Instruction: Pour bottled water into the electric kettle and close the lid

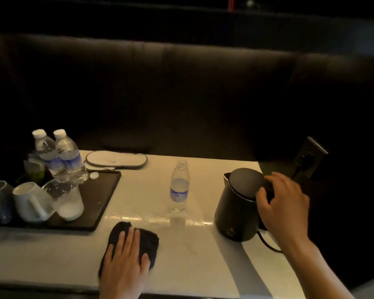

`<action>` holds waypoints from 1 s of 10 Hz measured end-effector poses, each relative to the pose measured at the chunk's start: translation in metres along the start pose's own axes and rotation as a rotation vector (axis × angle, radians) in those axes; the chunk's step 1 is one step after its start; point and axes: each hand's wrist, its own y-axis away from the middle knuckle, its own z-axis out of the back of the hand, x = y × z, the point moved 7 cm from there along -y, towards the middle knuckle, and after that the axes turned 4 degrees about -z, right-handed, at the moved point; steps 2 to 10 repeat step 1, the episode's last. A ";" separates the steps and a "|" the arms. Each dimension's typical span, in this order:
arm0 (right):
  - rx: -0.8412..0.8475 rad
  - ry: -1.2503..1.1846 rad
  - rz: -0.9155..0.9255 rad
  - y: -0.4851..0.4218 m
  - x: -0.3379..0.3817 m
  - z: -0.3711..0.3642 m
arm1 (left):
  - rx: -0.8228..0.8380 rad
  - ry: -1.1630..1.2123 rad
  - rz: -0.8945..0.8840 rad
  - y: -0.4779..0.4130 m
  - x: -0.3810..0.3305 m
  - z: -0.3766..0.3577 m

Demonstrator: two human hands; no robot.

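A black electric kettle (235,214) stands on the white table (203,255) at the right, with its lid down. My right hand (283,203) rests over the kettle's handle side, thumb and fingers touching the lid's edge. An uncapped plastic water bottle (179,188) stands upright in the middle of the table, only partly filled. Its white cap (94,175) lies on the tray. My left hand (125,262) lies flat, fingers spread, on a dark folded cloth (147,240) near the front edge.
A dark tray (104,197) at the left holds two capped water bottles (61,154), two mugs (30,201) and a glass (67,201). A white sleep mask (117,159) lies behind it. The kettle's cord (268,244) trails right. A dark sofa back rises behind.
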 end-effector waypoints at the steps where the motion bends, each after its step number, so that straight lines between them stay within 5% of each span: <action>1: -0.041 -0.173 0.057 0.022 0.021 0.036 | -0.128 0.064 -0.034 0.004 0.027 -0.002; 10: -0.041 -0.173 0.057 0.022 0.021 0.036 | -0.128 0.064 -0.034 0.004 0.027 -0.002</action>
